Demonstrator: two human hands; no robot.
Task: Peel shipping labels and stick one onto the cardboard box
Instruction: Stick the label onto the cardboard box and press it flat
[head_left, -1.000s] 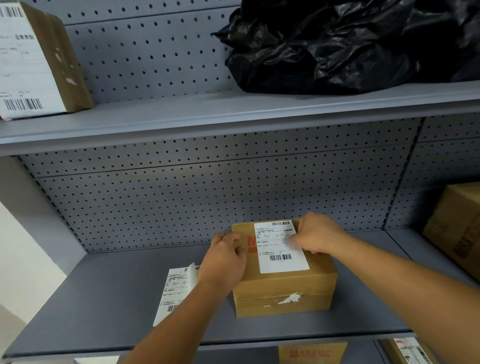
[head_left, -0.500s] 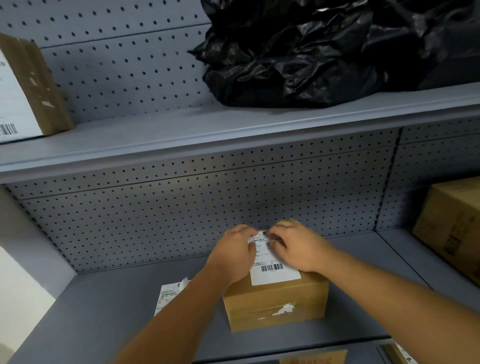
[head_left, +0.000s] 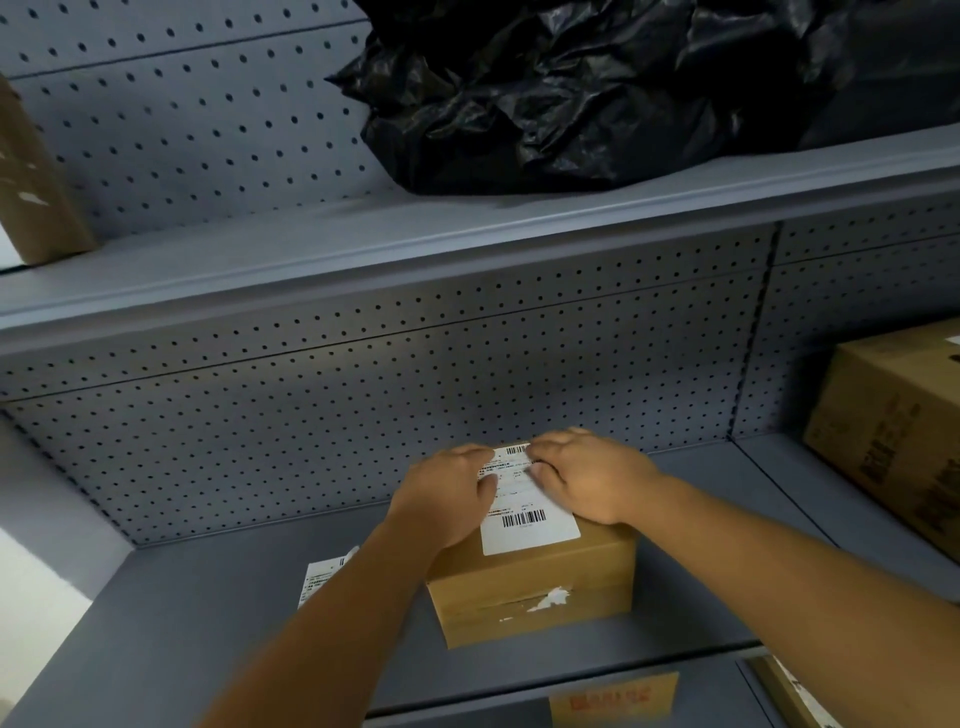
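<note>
Label (head_left: 524, 512) lies white on top of the box (head_left: 535, 587), which sits on the lower shelf (head_left: 208, 623). From the head view, the left hand (head_left: 447, 499) rests flat on the label's left edge with fingers together, pressing rather than pinching; the right hand (head_left: 592, 475) lies flat over the far right corner, fingertips on the top barcode. The near edge is uncovered.

Risks, as I judge them: pressure only at the far end could leave a bubble or crease toward the near barcode, and an unpressed near corner may lift. A sideways push might slide the box on the smooth shelf. A spare sheet (head_left: 324, 577) lies left of the box, partly hidden by the forearm, and could get brushed off the shelf.

Against the frame half a second ago, both hands have spread apart slightly, showing more print between them, and the camera has tilted so the box appears lower right.
</note>
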